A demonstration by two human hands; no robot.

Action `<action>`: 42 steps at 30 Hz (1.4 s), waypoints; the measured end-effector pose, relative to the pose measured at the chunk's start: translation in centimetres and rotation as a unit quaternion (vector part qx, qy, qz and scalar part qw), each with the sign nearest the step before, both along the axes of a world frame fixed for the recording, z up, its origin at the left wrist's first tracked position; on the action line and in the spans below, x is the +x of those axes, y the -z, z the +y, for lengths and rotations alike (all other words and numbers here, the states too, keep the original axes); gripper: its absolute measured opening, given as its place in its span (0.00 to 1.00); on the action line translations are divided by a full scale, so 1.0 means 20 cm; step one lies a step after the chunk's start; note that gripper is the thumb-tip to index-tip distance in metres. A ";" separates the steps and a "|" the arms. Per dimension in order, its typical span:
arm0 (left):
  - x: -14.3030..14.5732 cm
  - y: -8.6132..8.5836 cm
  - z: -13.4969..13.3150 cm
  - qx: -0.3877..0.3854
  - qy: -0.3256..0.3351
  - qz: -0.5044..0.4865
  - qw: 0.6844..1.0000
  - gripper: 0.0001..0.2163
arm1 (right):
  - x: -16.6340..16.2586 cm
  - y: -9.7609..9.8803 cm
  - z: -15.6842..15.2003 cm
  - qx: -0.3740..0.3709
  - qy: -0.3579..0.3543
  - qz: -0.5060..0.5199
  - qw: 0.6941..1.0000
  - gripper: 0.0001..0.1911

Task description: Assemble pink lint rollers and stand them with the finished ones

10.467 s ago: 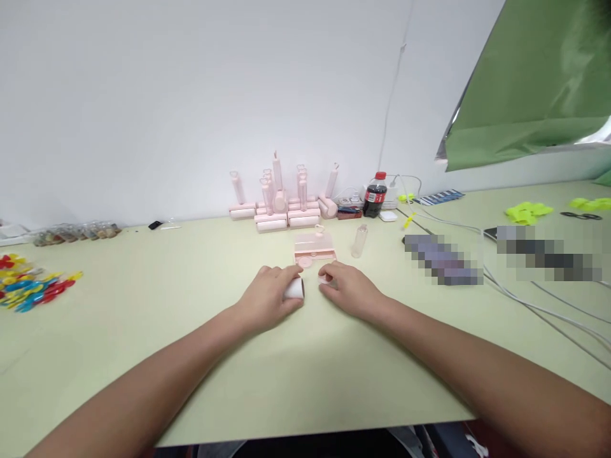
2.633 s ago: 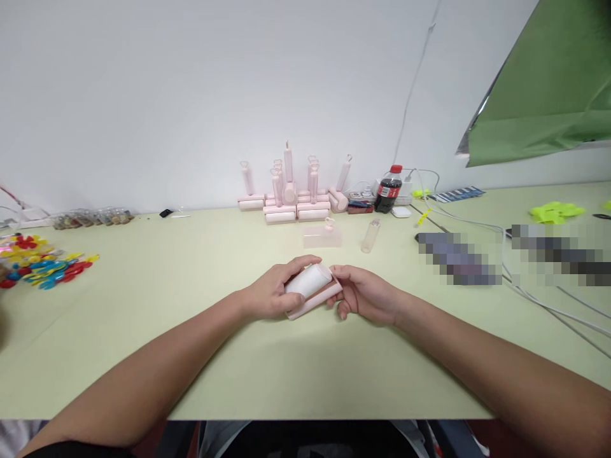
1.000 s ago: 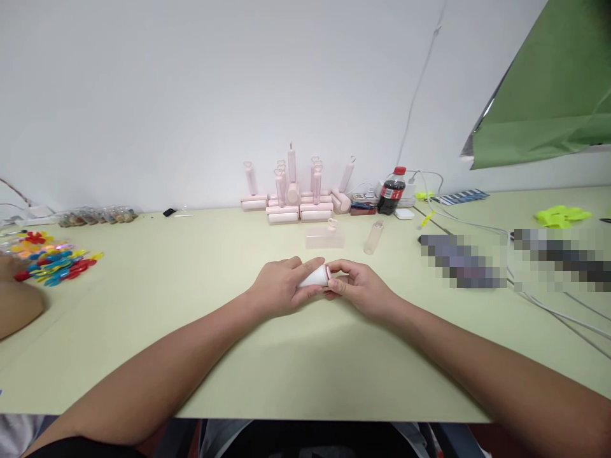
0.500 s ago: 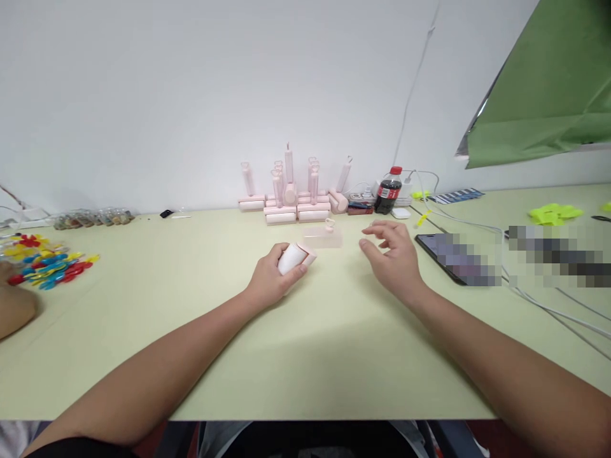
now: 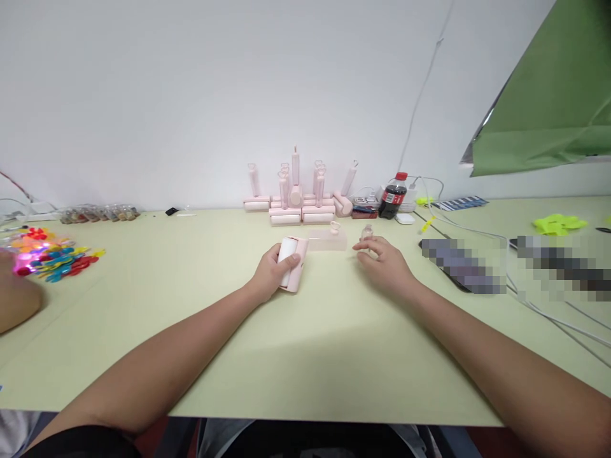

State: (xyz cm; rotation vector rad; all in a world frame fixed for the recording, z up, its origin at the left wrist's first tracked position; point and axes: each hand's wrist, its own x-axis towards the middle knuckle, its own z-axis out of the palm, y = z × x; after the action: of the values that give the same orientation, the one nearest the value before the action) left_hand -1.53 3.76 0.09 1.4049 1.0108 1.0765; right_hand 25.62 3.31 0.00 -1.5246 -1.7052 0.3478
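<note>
My left hand (image 5: 272,272) is closed round a pink lint roller with a white roll (image 5: 291,267) and holds it on the pale green table (image 5: 305,356). My right hand (image 5: 384,264) lies to the right of it, its thumb and fingers curled at the base of a small clear bottle (image 5: 366,231). Between and just behind the hands lies a clear pink cover (image 5: 327,241). A stack of more pink rollers (image 5: 298,203) stands at the wall behind.
A cola bottle (image 5: 394,196) and cables (image 5: 548,312) are at the back right, with a phone (image 5: 458,270) and yellow-green pieces (image 5: 558,223). Coloured plastic pieces (image 5: 52,256) and small jars (image 5: 98,213) lie at the left. Another person's hand (image 5: 14,299) rests at the left edge.
The hands worked together on the roller, then parted. My left hand carried the roller a little farther back. My right hand reached right to the clear bottle and curled round it.
</note>
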 end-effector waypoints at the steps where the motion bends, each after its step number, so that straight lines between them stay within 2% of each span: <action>1: 0.00 0.00 0.00 -0.016 0.011 -0.027 0.999 0.21 | -0.02 -0.01 -0.02 0.021 -0.052 -0.007 0.998 0.10; 3: 0.01 -0.01 0.00 -0.049 0.035 -0.080 0.995 0.20 | -0.06 -0.02 -0.07 0.059 -0.174 -0.028 0.983 0.11; 5: 0.02 -0.02 -0.02 -0.081 0.059 -0.121 0.988 0.20 | -0.10 -0.02 -0.13 0.072 -0.263 -0.047 0.961 0.11; 8: 0.04 -0.03 -0.04 -0.109 0.090 -0.145 0.979 0.20 | -0.15 -0.02 -0.20 0.066 -0.316 -0.058 0.945 0.17; 11: 0.04 -0.03 -0.04 -0.115 0.099 -0.145 0.978 0.21 | -0.17 -0.02 -0.23 0.077 -0.329 -0.062 0.939 0.22; 20: 0.03 -0.02 -0.03 -0.118 0.114 -0.136 0.977 0.21 | -0.18 -0.03 -0.22 0.109 -0.348 -0.058 0.929 0.20; 27: 0.03 -0.03 -0.04 -0.110 0.123 -0.106 0.980 0.19 | -0.20 -0.03 -0.23 0.130 -0.325 -0.077 0.933 0.19; 33: 0.05 -0.04 -0.05 -0.107 0.105 -0.089 0.985 0.19 | -0.22 -0.02 -0.24 0.181 -0.307 -0.099 0.929 0.20; 42: 0.07 -0.04 -0.08 -0.088 0.096 -0.051 0.990 0.20 | -0.22 -0.01 -0.24 0.205 -0.292 -0.159 0.921 0.21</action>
State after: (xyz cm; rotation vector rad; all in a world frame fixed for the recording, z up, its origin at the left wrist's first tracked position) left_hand -0.20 2.18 0.84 1.2630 0.8567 0.8857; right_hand 21.26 -1.58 0.12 -0.7721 -2.3074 0.0263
